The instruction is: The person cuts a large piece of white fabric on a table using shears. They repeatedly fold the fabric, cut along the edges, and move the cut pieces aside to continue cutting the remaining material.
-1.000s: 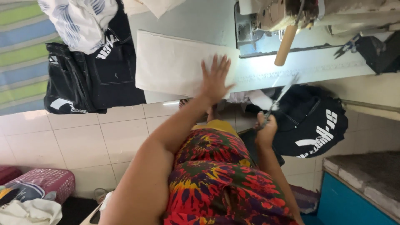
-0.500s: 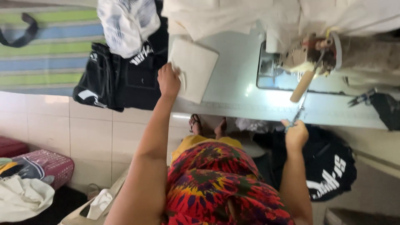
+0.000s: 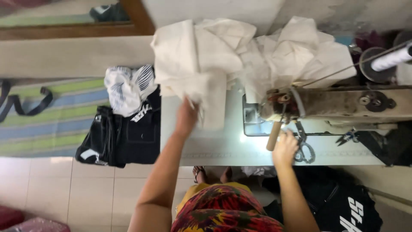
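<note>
The left hand reaches up the desk and pinches the lower edge of a cream cloth piece, fingers closed into the fabric so the cloth hangs just above and around the fingertips. That piece is soft, matte and creased, folded loosely on itself, and it lies at the far left part of the desk, touching a larger heap of the same cream cloth piled behind the sewing machine.

The right hand rests on the pale, smooth desk top just in front of the machine head, fingers curled loosely over the surface; I cannot tell whether it grips anything. Just beside it, to its right, lie metal scissors with dark looped handles, and a light wooden handle slants down next to the thumb side.

The machine body is beige, worn and grimy. A black garment with white print hangs off the desk's left end, under a crumpled white, black-striped cloth.
</note>
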